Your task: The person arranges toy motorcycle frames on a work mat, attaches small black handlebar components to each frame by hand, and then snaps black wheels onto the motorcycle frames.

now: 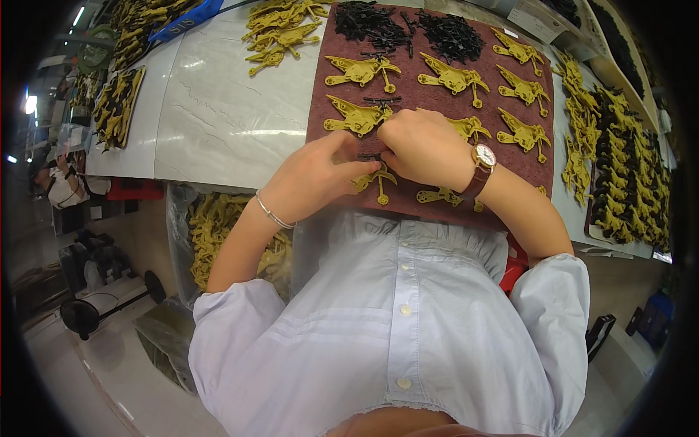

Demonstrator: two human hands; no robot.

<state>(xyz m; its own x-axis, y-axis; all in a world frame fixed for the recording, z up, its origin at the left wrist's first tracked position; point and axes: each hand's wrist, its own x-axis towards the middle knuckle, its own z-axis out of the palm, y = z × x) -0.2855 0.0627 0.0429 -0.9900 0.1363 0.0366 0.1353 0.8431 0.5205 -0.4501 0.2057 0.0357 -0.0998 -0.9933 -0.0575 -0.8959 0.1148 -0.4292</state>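
Pale shirt (466, 320) is filling the lower middle of the frame, buttoned front toward the lens, as two bare hands are meeting over a maroon mat (520, 171). Near the frame's centre, a yellow part (383, 193) is lying partly beneath them, its hooked end and thin stem showing, the stem pointing toward the lower edge.

The left hand (320, 169) is covering the part's left side, thumb and fingers parted around its upper edge; from that palm, the part is lying to the right and slightly lower. The right hand (426, 149), wearing a watch (483, 156), is holding a curled shape, with the part lying toward its lower left. Of the two, the left is appearing nearer. A black bar (369, 156) is lying crosswise between their fingertips, its length running left to right; whether either hand is gripping it, one cannot tell.

The part's own long axis is hiding under the fingers, but a neighbour (353, 116) just above is stretching left to right. Piles of black bars (451, 36) are occupying the mat's far end, upper centre, and the pale surface (233, 109) is extending to the left.
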